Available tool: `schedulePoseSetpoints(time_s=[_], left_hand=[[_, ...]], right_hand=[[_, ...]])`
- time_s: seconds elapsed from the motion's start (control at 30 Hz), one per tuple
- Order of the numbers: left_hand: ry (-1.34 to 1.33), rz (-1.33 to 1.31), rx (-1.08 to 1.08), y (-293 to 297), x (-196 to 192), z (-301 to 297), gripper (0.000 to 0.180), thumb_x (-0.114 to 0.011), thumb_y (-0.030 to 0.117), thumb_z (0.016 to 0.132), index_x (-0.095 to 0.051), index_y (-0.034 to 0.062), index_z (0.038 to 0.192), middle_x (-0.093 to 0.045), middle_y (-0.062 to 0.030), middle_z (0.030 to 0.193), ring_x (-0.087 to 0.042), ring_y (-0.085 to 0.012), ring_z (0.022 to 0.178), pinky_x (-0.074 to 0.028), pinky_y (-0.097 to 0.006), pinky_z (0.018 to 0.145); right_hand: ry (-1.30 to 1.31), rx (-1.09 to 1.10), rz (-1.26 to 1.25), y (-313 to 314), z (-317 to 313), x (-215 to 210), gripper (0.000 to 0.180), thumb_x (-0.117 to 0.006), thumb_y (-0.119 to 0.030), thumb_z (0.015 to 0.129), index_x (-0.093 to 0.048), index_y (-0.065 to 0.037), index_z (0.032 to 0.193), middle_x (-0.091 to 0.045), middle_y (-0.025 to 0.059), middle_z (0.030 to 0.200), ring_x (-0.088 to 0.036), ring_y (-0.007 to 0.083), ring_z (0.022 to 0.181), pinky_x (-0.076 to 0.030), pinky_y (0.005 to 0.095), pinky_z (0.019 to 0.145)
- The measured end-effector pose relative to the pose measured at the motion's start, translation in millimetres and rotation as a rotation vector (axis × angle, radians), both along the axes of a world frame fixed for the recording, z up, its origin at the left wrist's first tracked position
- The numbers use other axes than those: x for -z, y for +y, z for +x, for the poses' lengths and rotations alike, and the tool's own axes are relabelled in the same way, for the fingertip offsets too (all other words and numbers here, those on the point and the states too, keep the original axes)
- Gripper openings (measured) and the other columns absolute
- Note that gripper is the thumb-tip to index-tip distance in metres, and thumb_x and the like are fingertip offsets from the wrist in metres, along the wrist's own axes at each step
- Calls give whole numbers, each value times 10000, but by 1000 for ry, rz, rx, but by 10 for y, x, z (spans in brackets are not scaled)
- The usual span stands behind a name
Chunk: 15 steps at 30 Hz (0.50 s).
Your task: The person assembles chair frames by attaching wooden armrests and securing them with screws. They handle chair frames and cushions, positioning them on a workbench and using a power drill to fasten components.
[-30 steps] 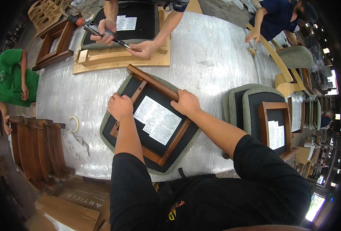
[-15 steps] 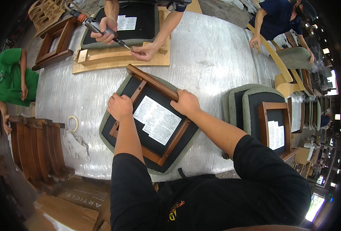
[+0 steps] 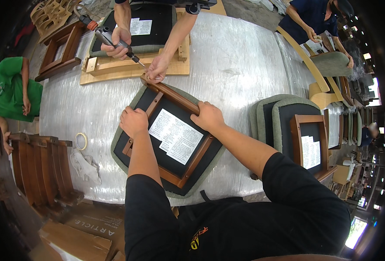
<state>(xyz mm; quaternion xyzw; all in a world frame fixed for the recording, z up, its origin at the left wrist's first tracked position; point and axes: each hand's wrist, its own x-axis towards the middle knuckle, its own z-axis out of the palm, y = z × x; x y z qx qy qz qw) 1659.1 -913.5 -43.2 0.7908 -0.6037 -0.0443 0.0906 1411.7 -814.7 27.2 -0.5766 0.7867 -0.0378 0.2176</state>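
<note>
An upside-down chair seat [image 3: 127,148] with green padding, black underside, a white paper label [image 3: 175,135] and a brown wooden frame [image 3: 179,99] lies on the plastic-wrapped table [image 3: 227,65]. My left hand [image 3: 134,122] grips the frame's left rail. My right hand [image 3: 207,116] clasps the frame's upper right rail. Both hands are closed on the wood. Across the table another person's hands [image 3: 157,68] hold a powered screwdriver [image 3: 114,41] against the frame's far corner.
A second seat [image 3: 153,26] rests on a pale wooden jig [image 3: 131,69] at the far side. Stacked green seats with a frame [image 3: 308,143] sit at the right. Brown chair parts [image 3: 40,169], a tape roll [image 3: 80,141] and a person in green [image 3: 10,91] are at the left.
The other person's hand and screwdriver tip have come down to the far corner of my seat's frame. My hands have barely moved.
</note>
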Motion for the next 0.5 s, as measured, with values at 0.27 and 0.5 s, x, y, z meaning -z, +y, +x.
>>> schedulePoseSetpoints(time_s=[0.27, 0.5], left_hand=[[-11, -37, 3, 1, 33, -5, 310, -544, 243, 920, -682, 23, 1089, -722, -174, 1143, -668, -352, 1105, -507, -503, 942], [3, -25, 1, 1, 44, -17, 299, -544, 246, 923, -679, 28, 1075, -721, -171, 1127, -670, -355, 1083, -509, -512, 926]], right_hand=[[-5, -2, 15, -11, -7, -75, 489, -730, -377, 837, -676, 19, 1120, -699, 238, 1073, -700, 408, 1011, -569, 480, 913], [-85, -4, 28, 1, -31, -144, 495, -714, -382, 840, -677, 8, 1143, -696, 230, 1115, -694, 400, 1052, -566, 475, 927]])
